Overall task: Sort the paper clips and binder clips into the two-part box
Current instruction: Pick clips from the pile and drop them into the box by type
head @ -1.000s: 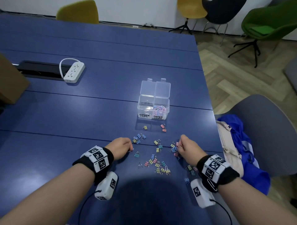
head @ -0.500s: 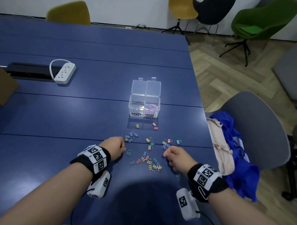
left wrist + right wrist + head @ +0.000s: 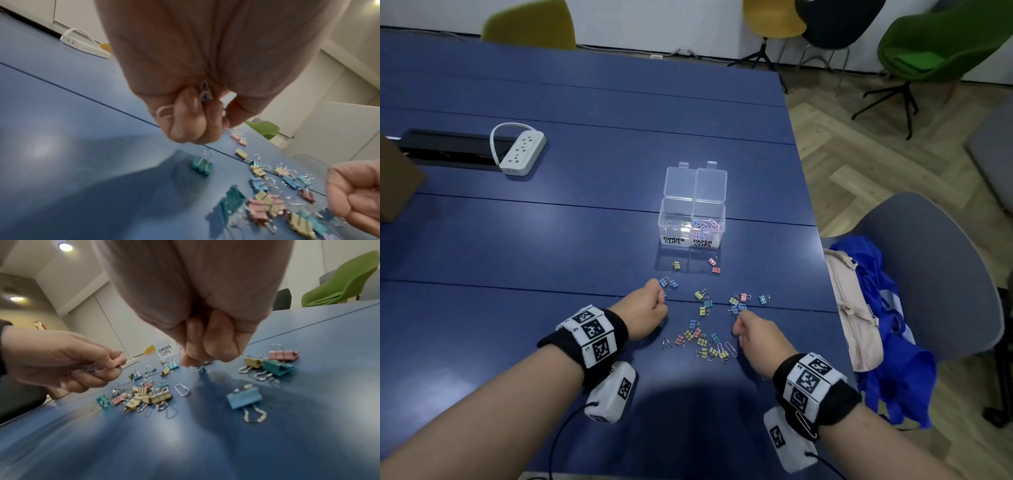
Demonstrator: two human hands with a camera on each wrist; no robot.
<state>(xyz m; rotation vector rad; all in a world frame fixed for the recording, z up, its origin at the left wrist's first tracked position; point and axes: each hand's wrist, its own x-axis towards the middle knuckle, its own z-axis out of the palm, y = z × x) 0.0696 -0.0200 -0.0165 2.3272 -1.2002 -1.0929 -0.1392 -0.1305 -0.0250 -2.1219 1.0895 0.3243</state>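
Right hand [image 3: 758,337] pulls back from binder clips [image 3: 703,337] toward body, fingers curled, contents unclear. Left hand [image 3: 645,310] grips paper clips [image 3: 204,94], near side of box [image 3: 691,222].

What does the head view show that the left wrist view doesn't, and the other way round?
Only the head view shows the two-part box, lids open: paper clips fill the PAPER CLIPS half, while the BINDER CLIPS half looks empty. It also shows two paper clips lying loose near the right hand.

Only the left wrist view shows what the left hand holds: paper clips gripped in its curled fingers.

Both show the binder clips scattered on the blue table, the power strip and both hands.
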